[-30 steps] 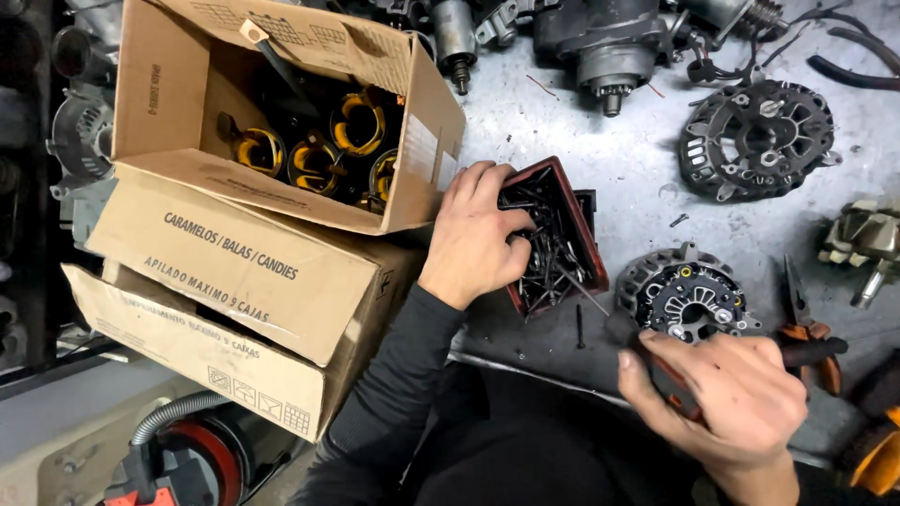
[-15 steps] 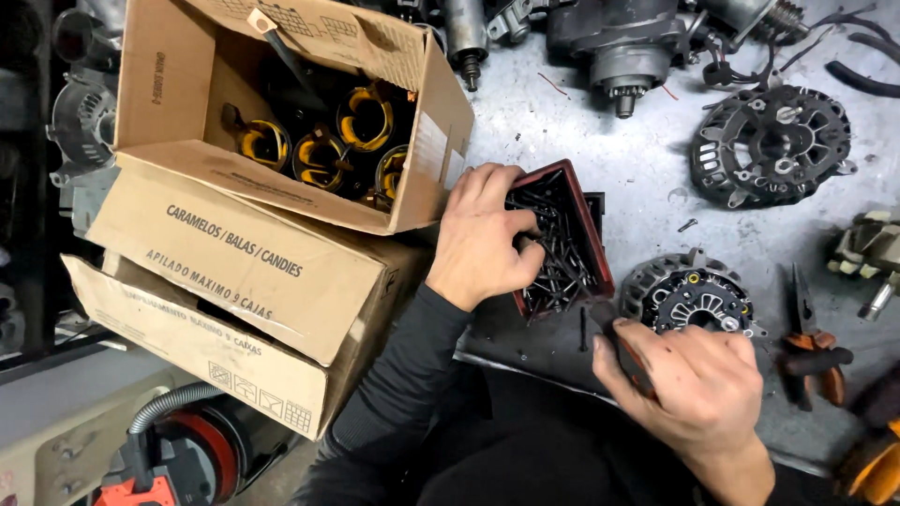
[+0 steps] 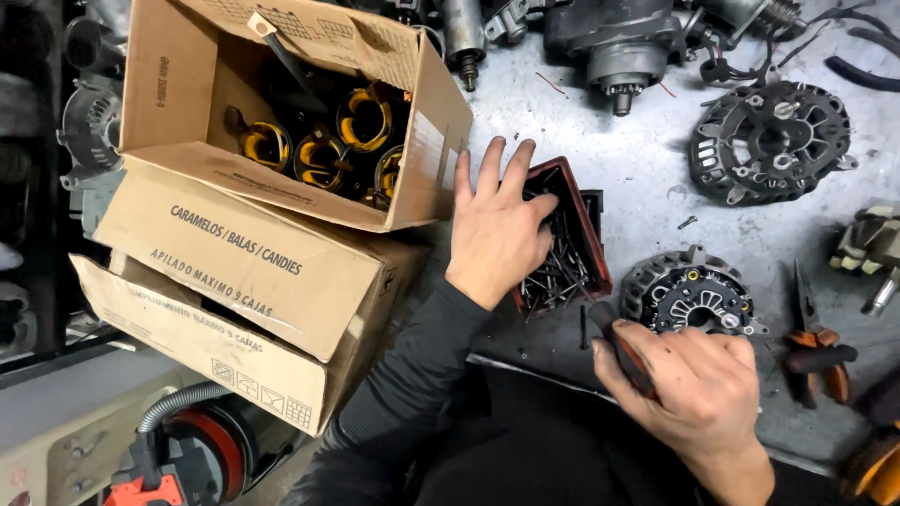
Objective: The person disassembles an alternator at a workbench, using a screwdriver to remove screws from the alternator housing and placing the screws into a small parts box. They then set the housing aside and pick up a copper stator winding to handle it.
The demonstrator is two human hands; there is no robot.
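- Fingers of the left hand (image 3: 497, 230) are spread flat and loose over the red tray (image 3: 592, 245), tips resting on the heap of dark screws (image 3: 562, 267); a second ago that hand lay more curled on the tray's left rim, so it has pushed further in, which looks like sorting through the screws.
- Right hand (image 3: 698, 384) has drawn in from the far right toward the body. It is closed around a dark-handled tool (image 3: 619, 342) whose tip points up at the tray's lower corner.
- Orange-handled pliers (image 3: 814, 342) now lie alone on the grey tabletop (image 3: 609, 141), right of the round black alternator part (image 3: 698, 295).
- Screw tray sits at mid-tabletop, just beside the boxes and touching the left palm.
- Open brown cardboard box (image 3: 187, 159) stands upper left, holding black coils wrapped in yellow (image 3: 323, 141); a pale label is on its right side.
- Below it two closed brown cartons (image 3: 225, 272) are stacked, with black lettering printed along their sides and small handling symbols at the lowest corner.
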